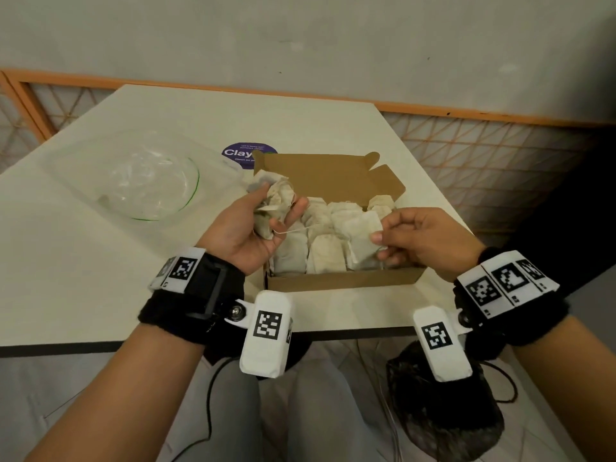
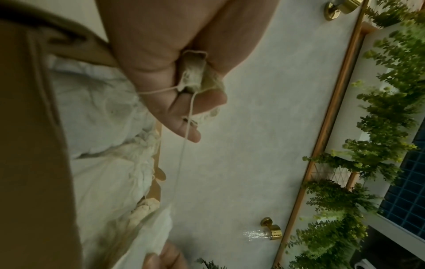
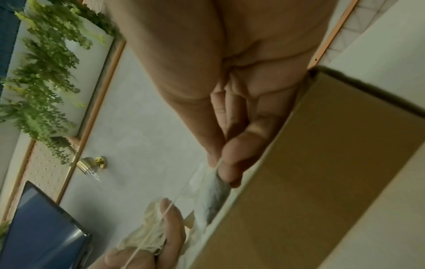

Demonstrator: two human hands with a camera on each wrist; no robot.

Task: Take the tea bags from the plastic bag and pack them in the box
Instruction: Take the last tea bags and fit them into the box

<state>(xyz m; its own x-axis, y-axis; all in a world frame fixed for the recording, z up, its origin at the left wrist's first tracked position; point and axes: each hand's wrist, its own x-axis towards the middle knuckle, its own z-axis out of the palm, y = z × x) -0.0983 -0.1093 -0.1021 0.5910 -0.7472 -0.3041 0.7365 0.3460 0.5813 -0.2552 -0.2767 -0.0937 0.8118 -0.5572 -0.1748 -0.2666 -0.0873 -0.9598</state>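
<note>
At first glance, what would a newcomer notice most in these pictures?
The open cardboard box at the table's near edge, filled with tea bags. Above it, the left hand grips a bunch of tea bags while the right hand pinches one. The plastic bag lies to the left.

From head height we look forward and down over the table (image 1: 100, 255), with both forearms reaching in from the near edge and the open box (image 1: 340, 281) at centre. On the left wrist we sit very close under the left hand (image 2: 165, 60), facing along its fingers and up toward the far wall, the box's contents at our left. On the right wrist we sit equally close beneath the right hand (image 3: 230, 91), the box wall at our right. All three views share the box, and each wrist view catches the other hand's fingers.
</note>
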